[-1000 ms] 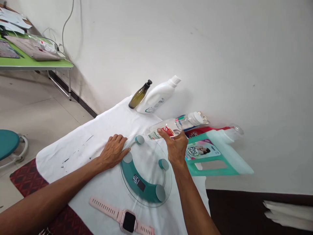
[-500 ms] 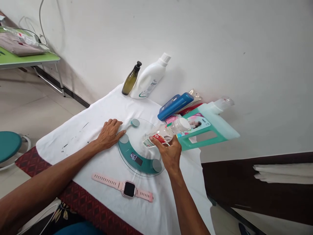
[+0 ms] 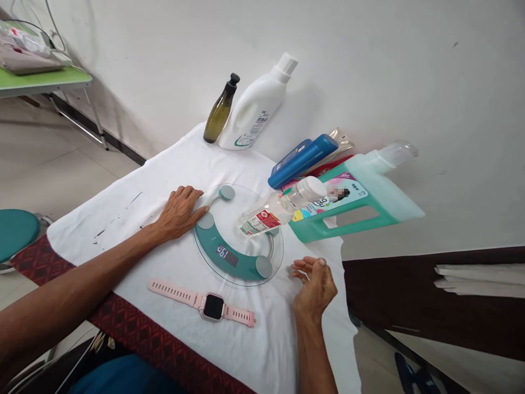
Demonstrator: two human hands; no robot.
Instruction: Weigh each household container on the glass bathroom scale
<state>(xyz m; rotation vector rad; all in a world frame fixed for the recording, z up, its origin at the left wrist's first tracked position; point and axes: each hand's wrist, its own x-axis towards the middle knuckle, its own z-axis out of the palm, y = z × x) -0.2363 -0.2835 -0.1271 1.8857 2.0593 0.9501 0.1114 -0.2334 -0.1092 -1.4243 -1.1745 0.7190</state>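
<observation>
A round glass scale with a teal band and a lit display lies on the white cloth. A small clear bottle with a white cap and red label stands on the scale's right part. My left hand lies flat on the cloth, fingers spread, its fingertips touching the scale's left rim. My right hand hovers beside the scale's right edge, fingers loosely curled and apart, holding nothing.
A pink smartwatch lies in front of the scale. Against the wall stand an olive bottle, a white detergent bottle, a blue bottle and a teal jug. A green table stands far left.
My right hand carried the clear bottle from beside the jug onto the scale, let go and drew back toward me. My left hand stayed at the scale's rim.
</observation>
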